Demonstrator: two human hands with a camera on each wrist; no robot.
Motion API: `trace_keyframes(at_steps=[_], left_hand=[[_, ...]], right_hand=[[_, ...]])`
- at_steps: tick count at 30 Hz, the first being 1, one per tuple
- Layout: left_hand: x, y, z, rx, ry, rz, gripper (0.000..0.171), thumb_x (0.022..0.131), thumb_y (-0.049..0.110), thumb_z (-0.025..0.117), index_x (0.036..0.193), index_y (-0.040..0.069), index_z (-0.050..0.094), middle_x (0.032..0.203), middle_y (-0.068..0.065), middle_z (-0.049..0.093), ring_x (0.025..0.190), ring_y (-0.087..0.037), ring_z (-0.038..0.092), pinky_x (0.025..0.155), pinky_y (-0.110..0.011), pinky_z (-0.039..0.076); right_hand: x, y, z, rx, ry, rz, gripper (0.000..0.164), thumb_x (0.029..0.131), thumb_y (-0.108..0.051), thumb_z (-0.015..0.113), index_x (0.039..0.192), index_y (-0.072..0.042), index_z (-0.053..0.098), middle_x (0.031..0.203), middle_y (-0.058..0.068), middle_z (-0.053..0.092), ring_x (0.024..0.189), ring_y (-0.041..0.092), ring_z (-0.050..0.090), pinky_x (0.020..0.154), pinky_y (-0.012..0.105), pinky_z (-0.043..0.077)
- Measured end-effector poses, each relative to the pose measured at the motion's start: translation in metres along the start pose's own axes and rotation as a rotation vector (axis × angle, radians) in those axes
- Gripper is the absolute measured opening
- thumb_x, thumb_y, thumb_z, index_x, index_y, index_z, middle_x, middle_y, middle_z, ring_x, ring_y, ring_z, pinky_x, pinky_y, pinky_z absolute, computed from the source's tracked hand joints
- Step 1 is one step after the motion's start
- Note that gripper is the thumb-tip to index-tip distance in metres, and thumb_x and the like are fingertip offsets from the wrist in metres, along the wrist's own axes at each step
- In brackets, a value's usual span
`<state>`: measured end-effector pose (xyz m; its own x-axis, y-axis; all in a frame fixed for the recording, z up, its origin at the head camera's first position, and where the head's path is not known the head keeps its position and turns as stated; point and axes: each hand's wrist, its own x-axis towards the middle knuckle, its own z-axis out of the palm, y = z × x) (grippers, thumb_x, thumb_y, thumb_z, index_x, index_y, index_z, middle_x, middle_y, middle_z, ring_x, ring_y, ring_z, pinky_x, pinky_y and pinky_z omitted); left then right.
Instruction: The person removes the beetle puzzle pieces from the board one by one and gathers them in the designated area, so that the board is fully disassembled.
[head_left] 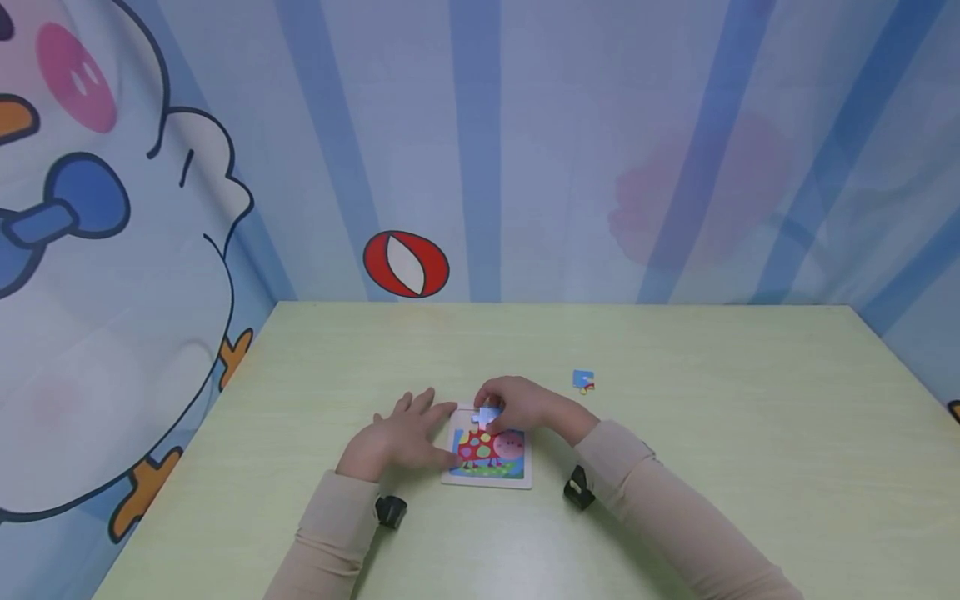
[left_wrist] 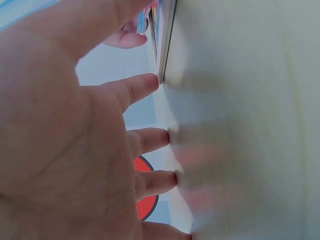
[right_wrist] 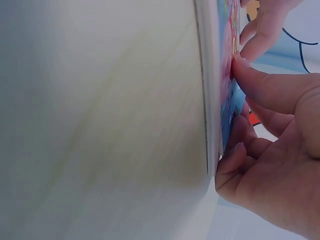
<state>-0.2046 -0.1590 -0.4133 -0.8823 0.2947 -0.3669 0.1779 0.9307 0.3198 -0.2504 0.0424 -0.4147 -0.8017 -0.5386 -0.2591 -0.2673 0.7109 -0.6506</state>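
Note:
A small framed jigsaw puzzle [head_left: 489, 468] lies on the table, its picture showing a red spotted body and a pink face. Its upper left part shows bare backing. My right hand [head_left: 521, 402] pinches a light blue puzzle piece [head_left: 484, 416] over the upper part of the frame. In the right wrist view, the thumb and curled fingers [right_wrist: 240, 132] are at the puzzle's edge. My left hand [head_left: 401, 437] lies spread at the left side, thumb on the puzzle's lower left and index fingertip at its upper corner. The other left fingertips [left_wrist: 165, 136] touch the table.
A loose blue puzzle piece [head_left: 582, 380] with red and yellow marks lies on the table behind the right wrist. Pale wooden table [head_left: 720, 417] surrounds the puzzle. A printed striped curtain [head_left: 547, 167] hangs at the table's back edge. Each wrist carries a black camera [head_left: 391, 511].

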Motion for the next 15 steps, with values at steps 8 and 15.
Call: trace_keyframes(at_steps=[8, 15], left_hand=[[-0.0034, 0.0022, -0.0019, -0.002, 0.000, 0.000, 0.081, 0.081, 0.048, 0.070, 0.150, 0.022, 0.035, 0.160, -0.014, 0.017, 0.145, -0.045, 0.009, 0.103, -0.077, 0.015], [-0.0070, 0.0065, -0.0052, 0.002, -0.006, -0.013, 0.081, 0.082, 0.047, 0.070, 0.150, 0.021, 0.035, 0.160, -0.013, 0.017, 0.145, -0.044, 0.009, 0.104, -0.075, 0.015]], right_hand=[[-0.0020, 0.0039, -0.0035, 0.036, 0.004, -0.018, 0.018, 0.085, -0.007, 0.072, 0.101, -0.012, 0.067, 0.089, 0.000, 0.059, 0.085, 0.016, 0.052, 0.079, 0.029, 0.047], [-0.0047, 0.0075, -0.0076, 0.048, -0.002, -0.058, 0.015, 0.091, -0.006, 0.064, 0.101, -0.017, 0.068, 0.091, -0.001, 0.060, 0.085, 0.016, 0.053, 0.081, 0.030, 0.048]])
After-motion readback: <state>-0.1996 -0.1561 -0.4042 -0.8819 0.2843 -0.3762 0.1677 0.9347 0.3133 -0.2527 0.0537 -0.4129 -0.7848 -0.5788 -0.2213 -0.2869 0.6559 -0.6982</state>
